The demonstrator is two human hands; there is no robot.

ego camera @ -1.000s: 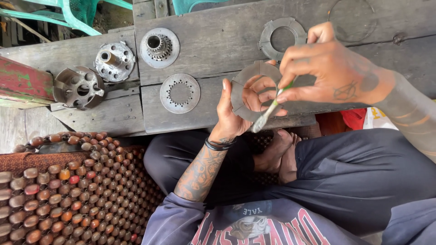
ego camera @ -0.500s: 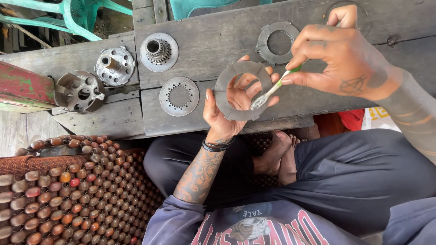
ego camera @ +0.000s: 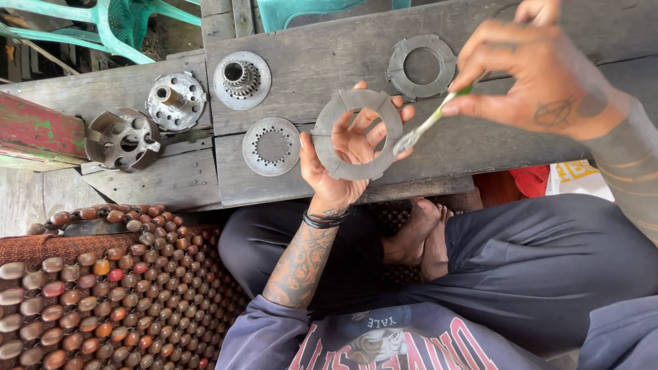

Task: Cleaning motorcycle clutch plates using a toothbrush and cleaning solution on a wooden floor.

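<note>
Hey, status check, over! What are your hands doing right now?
Left hand grips flat grey ring plate, held up. Right hand holds small green-handled brush, bristle tip beside the ring's edge. Nothing between them, over.

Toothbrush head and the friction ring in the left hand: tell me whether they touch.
Cannot tell. In the head view the toothbrush bristles overlap the ring's right edge by a fingertip of the left hand; neither contact nor gap shows plainly.

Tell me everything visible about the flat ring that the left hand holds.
The flat ring is a thin grey disc, apparently dull, worn metal, with a large round hole and small notches on its outer edge. The left hand holds it up above the wooden boards, thumb at its left edge, fingers showing through the hole. The brush in the right hand reaches its right edge.
</note>
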